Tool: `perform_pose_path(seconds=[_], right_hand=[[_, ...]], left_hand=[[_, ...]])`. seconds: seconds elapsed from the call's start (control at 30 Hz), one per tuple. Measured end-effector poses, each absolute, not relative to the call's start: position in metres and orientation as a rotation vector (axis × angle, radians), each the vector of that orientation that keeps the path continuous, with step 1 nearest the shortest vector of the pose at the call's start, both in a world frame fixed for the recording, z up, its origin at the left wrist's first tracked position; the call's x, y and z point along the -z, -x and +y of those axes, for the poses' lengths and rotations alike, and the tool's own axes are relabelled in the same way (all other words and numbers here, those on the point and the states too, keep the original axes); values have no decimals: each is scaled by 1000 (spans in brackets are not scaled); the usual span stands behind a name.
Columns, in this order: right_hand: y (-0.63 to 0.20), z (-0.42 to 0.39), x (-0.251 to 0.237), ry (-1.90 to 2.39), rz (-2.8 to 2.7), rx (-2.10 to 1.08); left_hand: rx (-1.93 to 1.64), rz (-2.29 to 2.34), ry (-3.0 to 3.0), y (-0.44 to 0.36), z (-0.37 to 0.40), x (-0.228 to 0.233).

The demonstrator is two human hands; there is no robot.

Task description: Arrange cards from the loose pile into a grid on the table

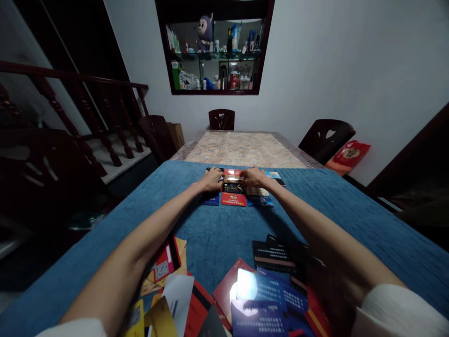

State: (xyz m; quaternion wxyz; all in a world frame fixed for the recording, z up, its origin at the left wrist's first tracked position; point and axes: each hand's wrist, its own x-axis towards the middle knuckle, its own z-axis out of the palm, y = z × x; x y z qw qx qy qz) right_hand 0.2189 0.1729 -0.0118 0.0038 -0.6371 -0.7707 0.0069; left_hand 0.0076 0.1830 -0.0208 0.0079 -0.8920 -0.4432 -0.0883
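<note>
Between the left hand [211, 179] and right hand [253, 177] lies a gold card [233, 179] — both pinch its ends, apparently squaring it in the card grid [234, 199].

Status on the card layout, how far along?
Done: a few cards sit in rows at the far end of the blue cloth, including a red card. In hand: left hand and right hand are on a gold card. Left: loose card piles near the camera.

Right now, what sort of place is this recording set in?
Probably a home dining room: a long table under a blue textured cloth, dark wooden chairs around it, a dark-framed glass wall cabinet of bottles and a plush toy, and a wooden stair railing.
</note>
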Motion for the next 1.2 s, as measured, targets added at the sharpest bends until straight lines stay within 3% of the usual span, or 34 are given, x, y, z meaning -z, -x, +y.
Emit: perform_pose_path(seconds=[0.77,1.2], right_hand=[[-194,62,-4,1668,-2576,92],[-147,-6,-3,1347,-2679,-16]], left_hand=[[497,-1268,2801,78,55,5],[293,-1421,2914,127,-5,1]])
